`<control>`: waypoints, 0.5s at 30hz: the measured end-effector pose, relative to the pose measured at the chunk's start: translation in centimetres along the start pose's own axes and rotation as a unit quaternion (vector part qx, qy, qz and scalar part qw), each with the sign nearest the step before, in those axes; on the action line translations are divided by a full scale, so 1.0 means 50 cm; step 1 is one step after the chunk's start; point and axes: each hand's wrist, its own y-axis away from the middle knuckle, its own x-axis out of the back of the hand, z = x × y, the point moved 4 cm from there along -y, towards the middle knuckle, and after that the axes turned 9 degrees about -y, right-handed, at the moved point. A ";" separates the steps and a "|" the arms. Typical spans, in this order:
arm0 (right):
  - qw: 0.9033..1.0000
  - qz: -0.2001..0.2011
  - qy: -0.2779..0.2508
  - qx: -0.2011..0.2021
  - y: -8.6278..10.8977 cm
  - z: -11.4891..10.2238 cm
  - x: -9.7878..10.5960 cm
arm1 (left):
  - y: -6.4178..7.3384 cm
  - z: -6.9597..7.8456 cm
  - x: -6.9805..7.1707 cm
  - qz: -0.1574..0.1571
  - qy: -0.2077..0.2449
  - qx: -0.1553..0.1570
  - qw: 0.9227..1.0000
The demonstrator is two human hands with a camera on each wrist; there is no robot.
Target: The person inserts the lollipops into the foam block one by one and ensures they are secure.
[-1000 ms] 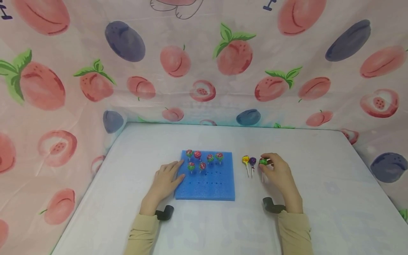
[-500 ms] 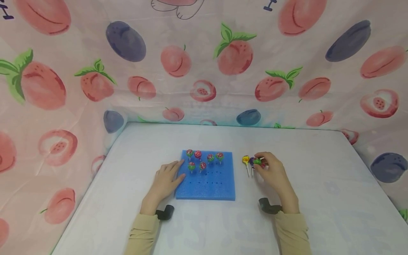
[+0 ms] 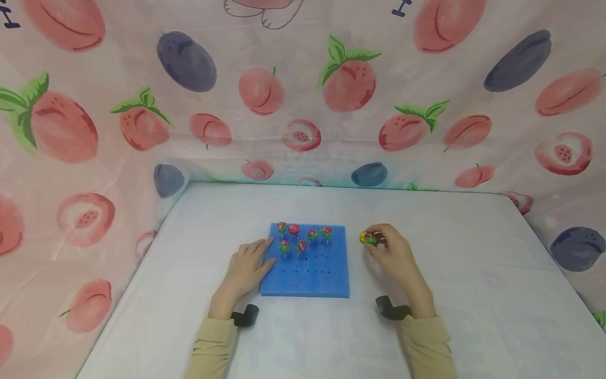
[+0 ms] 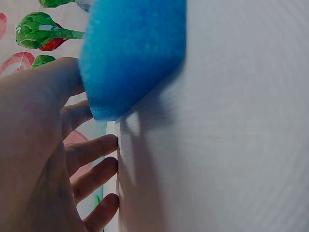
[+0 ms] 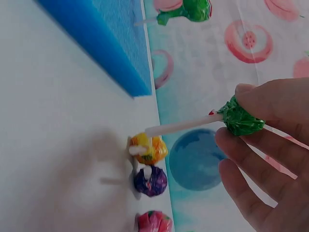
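My left hand [image 3: 242, 271] lies at the left side of a blue foam board [image 3: 303, 284], thumb and index fingertip touching its edge, the other fingers spread on the table in the left wrist view. Several red-and-green lollipops [image 3: 301, 246] stand upright in the board's back rows. Right of the board, my right hand [image 3: 395, 252] pinches a green-wrapped lollipop [image 5: 240, 119] by its head, its white stick pointing toward the board in the right wrist view. Beyond it lie a yellow lollipop [image 5: 148, 150], a purple lollipop [image 5: 150, 181] and a red-pink lollipop [image 5: 154, 222], mostly hidden by the hand in the head view.
Small holes [image 3: 322, 272] run in rows across the board's front half. The white table [image 3: 473, 252] meets a fruit-print cloth [image 3: 303, 95] at the back and sides. Dark camera mounts [image 3: 390, 309] jut inward from both wrists.
My right hand has moved left with the green-wrapped lollipop, passing over the purple one toward the yellow one. My left hand has stayed at the board's edge.
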 end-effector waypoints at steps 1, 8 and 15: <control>1.000 0.000 -0.003 0.002 0.000 -0.005 -0.003 | 0.000 0.000 0.000 -0.002 -0.001 0.000 1.000; 0.999 -0.011 -0.027 0.014 -0.002 -0.033 -0.032 | -0.002 -0.005 -0.002 -0.013 -0.008 0.003 1.000; 0.999 -0.032 -0.036 0.010 -0.002 -0.050 -0.059 | -0.003 -0.005 -0.004 -0.014 -0.004 0.002 1.000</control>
